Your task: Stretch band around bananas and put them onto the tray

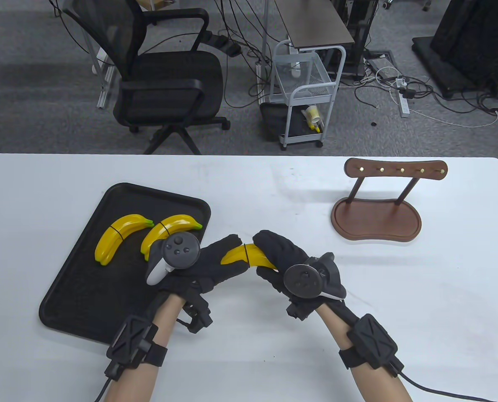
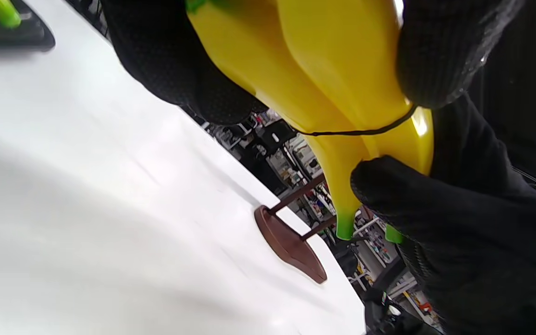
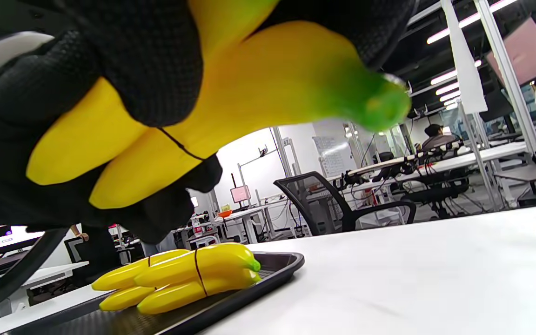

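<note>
A pair of yellow bananas (image 1: 249,255) is held above the table between both hands, with a thin black band (image 2: 356,132) around its middle. My left hand (image 1: 215,261) grips the pair's left end, fingers curled round it. My right hand (image 1: 278,251) grips the right, green-tipped end (image 3: 379,104). A black tray (image 1: 77,289) lies at the left of the table. On it lie two banded banana pairs, one at the left (image 1: 117,236) and one to its right (image 1: 169,230), partly hidden by my left hand's tracker.
A brown wooden stand (image 1: 376,213) with a peg bar sits at the right back of the white table. Beyond the table's far edge are an office chair (image 1: 165,83) and a small white cart (image 1: 303,96).
</note>
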### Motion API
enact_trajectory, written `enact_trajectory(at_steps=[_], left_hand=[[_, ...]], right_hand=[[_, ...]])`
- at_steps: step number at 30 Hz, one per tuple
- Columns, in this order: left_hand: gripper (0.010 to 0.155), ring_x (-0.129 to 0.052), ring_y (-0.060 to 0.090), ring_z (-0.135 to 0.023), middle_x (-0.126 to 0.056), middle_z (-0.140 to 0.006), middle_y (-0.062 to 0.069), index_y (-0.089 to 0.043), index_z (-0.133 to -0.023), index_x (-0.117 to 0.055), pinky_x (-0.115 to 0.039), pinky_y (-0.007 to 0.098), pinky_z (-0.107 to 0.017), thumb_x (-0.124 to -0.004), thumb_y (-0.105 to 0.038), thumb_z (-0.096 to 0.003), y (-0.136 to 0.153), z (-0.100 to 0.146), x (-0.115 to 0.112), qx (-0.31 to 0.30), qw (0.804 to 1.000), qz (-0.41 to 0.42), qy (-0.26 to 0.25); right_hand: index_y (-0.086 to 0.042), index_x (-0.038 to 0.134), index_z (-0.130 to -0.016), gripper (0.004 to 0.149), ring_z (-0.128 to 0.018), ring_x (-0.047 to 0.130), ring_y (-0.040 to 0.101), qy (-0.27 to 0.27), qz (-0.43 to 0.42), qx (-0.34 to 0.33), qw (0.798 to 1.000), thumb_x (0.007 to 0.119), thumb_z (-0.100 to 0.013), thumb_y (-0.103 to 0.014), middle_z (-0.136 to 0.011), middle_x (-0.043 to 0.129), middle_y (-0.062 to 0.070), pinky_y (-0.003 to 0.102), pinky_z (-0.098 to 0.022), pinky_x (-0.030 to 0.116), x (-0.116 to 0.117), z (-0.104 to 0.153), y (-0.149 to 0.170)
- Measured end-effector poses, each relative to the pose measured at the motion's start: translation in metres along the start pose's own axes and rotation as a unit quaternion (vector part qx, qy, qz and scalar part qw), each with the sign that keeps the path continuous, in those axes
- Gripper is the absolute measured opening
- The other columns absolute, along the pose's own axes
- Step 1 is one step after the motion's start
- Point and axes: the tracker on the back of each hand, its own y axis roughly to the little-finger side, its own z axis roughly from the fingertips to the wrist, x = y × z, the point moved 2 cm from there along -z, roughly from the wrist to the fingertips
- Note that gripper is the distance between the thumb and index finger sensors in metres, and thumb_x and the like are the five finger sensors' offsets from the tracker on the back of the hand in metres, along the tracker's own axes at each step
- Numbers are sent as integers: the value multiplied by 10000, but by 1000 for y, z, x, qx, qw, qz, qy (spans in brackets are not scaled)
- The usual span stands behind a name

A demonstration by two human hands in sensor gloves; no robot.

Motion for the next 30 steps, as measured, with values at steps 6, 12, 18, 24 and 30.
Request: enact_trajectory(at_steps=[6,12,18,24,30], left_hand=[[829,-899,401,-872,-686,-1148,196,-110,-1168,-473,-716,557,-683,-735,-624,-572,6,-2,-3,10,998,54,29],[797,-900,410,-879,-683,-1151,202,-113,-1161,-498,-718,557,-684,-710,-619,-584,6,-3,-7,13,998,48,43],[765,-824,444,-958,-632,-1185,210,-115,-1165,-495,-665,586,-715,-670,-602,-601,3,-2,-5,7,998,51,43],[726,-746,452,-1021,-581,-1214,185,-142,-1169,-482,-608,609,-743,-645,-581,-614,-8,2,4,-6,1000,16,12],[697,-768,404,-1025,-625,-1201,129,-185,-1151,-512,-621,572,-762,-689,-569,-597,-20,7,9,-23,998,-57,-28]], right_hand=[[-161,486,-1079,718,-933,765,331,6,27,-7,1000,868,-493,-320,-1075,644,95,490,-636,728,0,0,-2],[-165,537,-1065,701,-902,811,316,5,23,-1,1000,890,-480,-318,-1047,701,83,470,-617,756,0,0,0],[-161,557,-1061,697,-890,828,315,8,23,4,1000,898,-474,-320,-1039,721,87,465,-610,767,-2,-1,1],[-156,574,-1058,696,-878,843,317,5,12,19,1000,904,-470,-327,-1031,736,90,461,-598,778,-3,-2,2],[-131,593,-1056,695,-859,861,333,-4,-8,51,999,910,-468,-323,-1019,757,114,466,-580,789,-3,-3,5]])
